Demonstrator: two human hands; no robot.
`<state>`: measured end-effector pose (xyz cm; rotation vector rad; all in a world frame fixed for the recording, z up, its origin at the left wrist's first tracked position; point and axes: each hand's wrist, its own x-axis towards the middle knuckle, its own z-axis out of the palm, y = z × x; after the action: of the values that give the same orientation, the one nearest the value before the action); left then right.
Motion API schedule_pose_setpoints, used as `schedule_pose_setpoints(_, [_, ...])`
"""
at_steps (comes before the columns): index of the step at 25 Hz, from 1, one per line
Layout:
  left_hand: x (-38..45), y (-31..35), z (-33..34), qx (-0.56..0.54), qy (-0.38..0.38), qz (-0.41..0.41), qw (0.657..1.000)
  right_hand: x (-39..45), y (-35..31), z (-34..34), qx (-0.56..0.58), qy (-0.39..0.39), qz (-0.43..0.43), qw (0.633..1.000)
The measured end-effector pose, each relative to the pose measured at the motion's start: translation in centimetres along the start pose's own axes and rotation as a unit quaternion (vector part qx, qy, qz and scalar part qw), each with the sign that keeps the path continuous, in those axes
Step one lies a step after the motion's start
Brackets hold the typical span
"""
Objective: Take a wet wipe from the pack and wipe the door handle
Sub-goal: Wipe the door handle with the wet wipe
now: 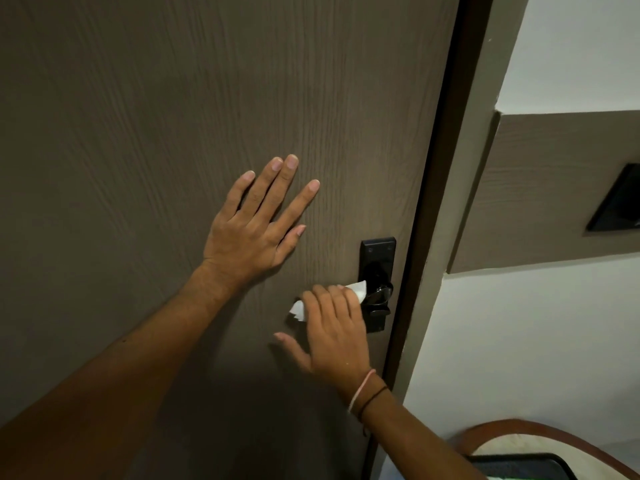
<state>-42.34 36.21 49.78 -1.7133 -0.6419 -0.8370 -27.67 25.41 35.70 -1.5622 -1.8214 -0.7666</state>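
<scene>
Both hands work: left hand (pixel 254 233) splayed flat on door (pixel 138 133), right hand (pixel 334 327) fingers (pixel 341 299) gripping wipe (pixel 358 289) around handle (pixel 379 296).

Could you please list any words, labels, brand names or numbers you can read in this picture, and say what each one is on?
None can be read: the door, black handle plate, wet wipe, dark wall panel and both wristbands show no visible text.

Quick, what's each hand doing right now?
Left hand: open, flat on the door.
Right hand: closed on the wet wipe, against the door handle.
</scene>
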Motion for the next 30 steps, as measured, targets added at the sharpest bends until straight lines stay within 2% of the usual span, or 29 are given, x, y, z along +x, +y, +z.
schedule_pose_setpoints(4, [-0.2,0.0,0.2,0.001,-0.002,-0.007,1.0,-0.8,-2.1,1.4,-0.045,0.01,-0.059,0.997])
schedule_pose_setpoints(8, [-0.2,-0.1,0.3,0.001,-0.001,-0.001,1.0,-2.2,0.3,2.3,-0.054,0.037,-0.087,0.994])
schedule_pose_setpoints(11, [-0.4,-0.1,0.4,0.007,-0.001,-0.005,1.0,-4.0,3.9,2.5,-0.044,0.05,-0.052,0.996])
schedule_pose_setpoints(15, [-0.2,0.0,0.4,0.005,-0.005,-0.007,1.0,-4.9,7.2,1.8,0.047,0.052,0.012,0.997])
schedule_pose_setpoints(18, [-0.4,0.2,0.2,0.012,-0.006,-0.009,1.0,-3.5,6.9,0.6,0.181,0.07,0.043,0.98])
schedule_pose_setpoints(20, [-0.2,0.1,-0.1,0.008,-0.015,-0.009,1.0,-1.7,6.8,-0.3,0.212,0.078,0.059,0.972])
schedule_pose_setpoints(25, [0.1,0.2,-0.6,0.004,-0.024,-0.013,1.0,-0.5,4.9,-1.4,0.049,0.026,0.026,0.998])
schedule_pose_setpoints(30, [0.2,0.3,-0.8,0.004,-0.025,-0.017,1.0,-0.7,-0.4,0.2,0.024,-0.004,-0.066,0.998])
